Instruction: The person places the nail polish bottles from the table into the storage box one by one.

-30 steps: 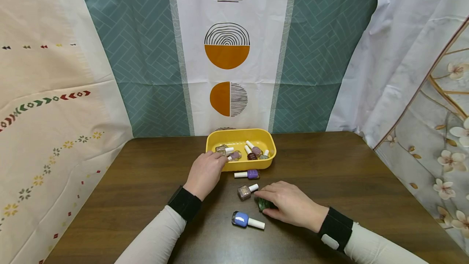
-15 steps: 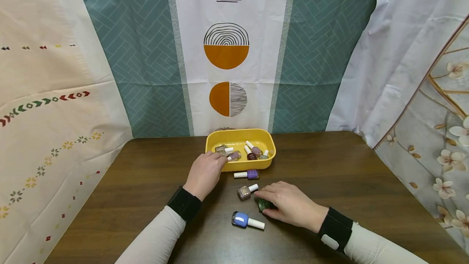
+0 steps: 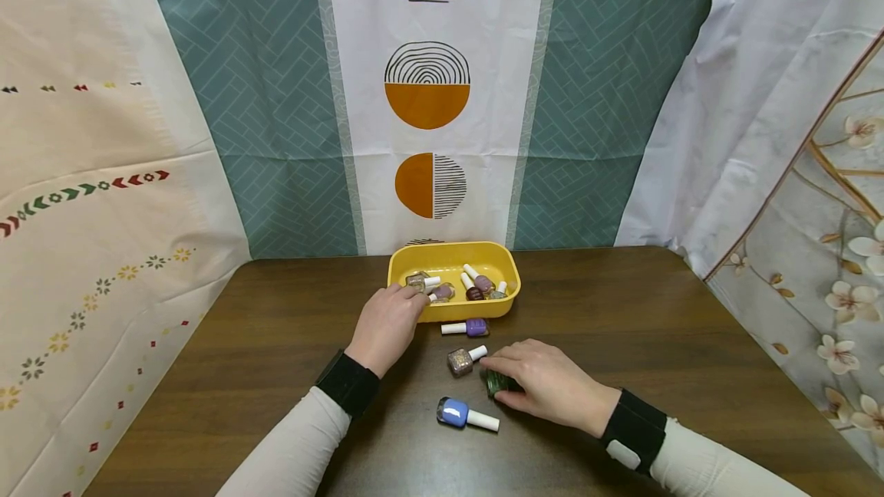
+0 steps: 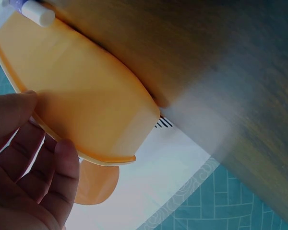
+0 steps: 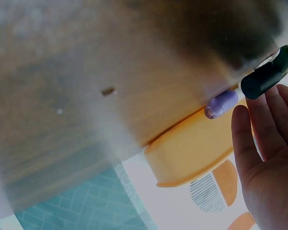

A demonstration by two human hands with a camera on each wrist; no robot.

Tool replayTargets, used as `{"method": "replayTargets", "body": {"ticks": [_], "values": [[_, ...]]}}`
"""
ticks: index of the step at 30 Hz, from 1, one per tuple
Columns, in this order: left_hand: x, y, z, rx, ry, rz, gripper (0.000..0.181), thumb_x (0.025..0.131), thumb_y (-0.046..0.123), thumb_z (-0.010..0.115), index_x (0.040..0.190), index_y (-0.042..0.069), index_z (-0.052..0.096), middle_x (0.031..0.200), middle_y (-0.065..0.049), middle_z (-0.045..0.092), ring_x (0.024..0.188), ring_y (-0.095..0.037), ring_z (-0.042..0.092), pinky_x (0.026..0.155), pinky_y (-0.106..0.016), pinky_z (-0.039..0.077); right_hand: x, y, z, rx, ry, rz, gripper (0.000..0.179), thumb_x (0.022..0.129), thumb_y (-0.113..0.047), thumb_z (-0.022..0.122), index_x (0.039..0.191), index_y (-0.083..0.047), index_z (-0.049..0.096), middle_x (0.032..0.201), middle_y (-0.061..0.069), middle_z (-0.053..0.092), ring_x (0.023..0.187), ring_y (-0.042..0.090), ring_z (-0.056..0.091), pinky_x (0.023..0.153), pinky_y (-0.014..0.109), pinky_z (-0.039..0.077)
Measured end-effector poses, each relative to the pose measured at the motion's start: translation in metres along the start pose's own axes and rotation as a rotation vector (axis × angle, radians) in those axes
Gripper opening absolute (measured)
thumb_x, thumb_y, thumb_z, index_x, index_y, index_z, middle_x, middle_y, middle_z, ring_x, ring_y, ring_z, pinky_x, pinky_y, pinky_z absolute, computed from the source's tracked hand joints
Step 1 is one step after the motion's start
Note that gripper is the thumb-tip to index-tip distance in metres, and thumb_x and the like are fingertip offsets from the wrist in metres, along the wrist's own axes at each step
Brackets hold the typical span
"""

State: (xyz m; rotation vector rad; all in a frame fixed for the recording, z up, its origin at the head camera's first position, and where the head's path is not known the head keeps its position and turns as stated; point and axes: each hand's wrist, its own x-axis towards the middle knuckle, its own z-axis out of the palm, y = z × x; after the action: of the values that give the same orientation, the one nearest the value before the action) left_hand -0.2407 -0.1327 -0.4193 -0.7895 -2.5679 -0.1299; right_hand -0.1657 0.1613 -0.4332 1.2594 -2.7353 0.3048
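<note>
At the left end of the yellow plastic basket [image 3: 476,311], my left hand [image 3: 389,324] grips the rim. In the left wrist view the thumb lies on the basket's outer wall [image 4: 96,86] and the fingers reach over its edge. My right hand [image 3: 549,383] holds a dark green nail polish bottle [image 3: 497,383] low over the table, thumb and fingertips on opposite sides. Its black cap [image 5: 259,82] points back toward the palm; whether it touches the tabletop I cannot tell. Several white-capped polish bottles lie inside the basket, among them a dark red one [image 3: 473,294].
Between the hands lie a purple polish bottle [image 3: 476,327] against the basket's front, a glittery one [image 3: 460,363], and a blue one [image 3: 453,413] nearest me. The brown wooden table [image 3: 276,374] ends at hanging patterned cloths [image 3: 290,136] behind the basket.
</note>
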Motion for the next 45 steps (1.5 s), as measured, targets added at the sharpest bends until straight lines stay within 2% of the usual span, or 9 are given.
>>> {"method": "replayTargets", "body": {"ticks": [14,22,34,45], "values": [[-0.001,-0.001,0.001,-0.004,-0.011,-0.010,0.018,0.097,0.009,0.087,0.114,0.013,0.085,0.111,-0.004,0.081,0.096,-0.024,0.071,0.089,-0.038,0.061,0.004,0.003,-0.014,-0.024,0.066,-0.001,0.048,0.095,-0.030,0.091,0.137,-0.011,0.076,0.126,-0.003,0.077,0.110,0.014,0.071,0.097,0.040,0.061],[-0.001,-0.001,0.000,-0.006,-0.011,-0.012,0.017,0.098,0.010,0.086,0.114,0.012,0.085,0.111,-0.004,0.081,0.096,-0.024,0.071,0.088,-0.038,0.061,0.010,0.008,-0.029,-0.018,0.090,0.041,0.054,0.093,-0.027,0.094,0.140,-0.010,0.074,0.128,-0.001,0.078,0.111,0.018,0.072,0.098,0.043,0.062],[0.000,0.000,-0.001,-0.018,-0.011,-0.016,0.015,0.098,0.010,0.085,0.113,0.013,0.085,0.111,-0.004,0.081,0.096,-0.025,0.071,0.087,-0.040,0.061,0.028,0.015,-0.047,-0.078,0.179,0.026,0.057,0.090,-0.026,0.096,0.139,-0.008,0.075,0.129,0.003,0.078,0.108,0.021,0.073,0.097,0.043,0.063],[0.000,-0.001,0.001,-0.024,-0.016,-0.014,0.016,0.098,0.010,0.085,0.114,0.013,0.085,0.111,-0.003,0.081,0.096,-0.024,0.071,0.087,-0.039,0.061,0.052,0.021,-0.056,-0.071,0.201,0.106,0.059,0.090,-0.027,0.096,0.143,-0.012,0.074,0.123,0.003,0.079,0.102,0.021,0.072,0.096,0.042,0.062]]}}
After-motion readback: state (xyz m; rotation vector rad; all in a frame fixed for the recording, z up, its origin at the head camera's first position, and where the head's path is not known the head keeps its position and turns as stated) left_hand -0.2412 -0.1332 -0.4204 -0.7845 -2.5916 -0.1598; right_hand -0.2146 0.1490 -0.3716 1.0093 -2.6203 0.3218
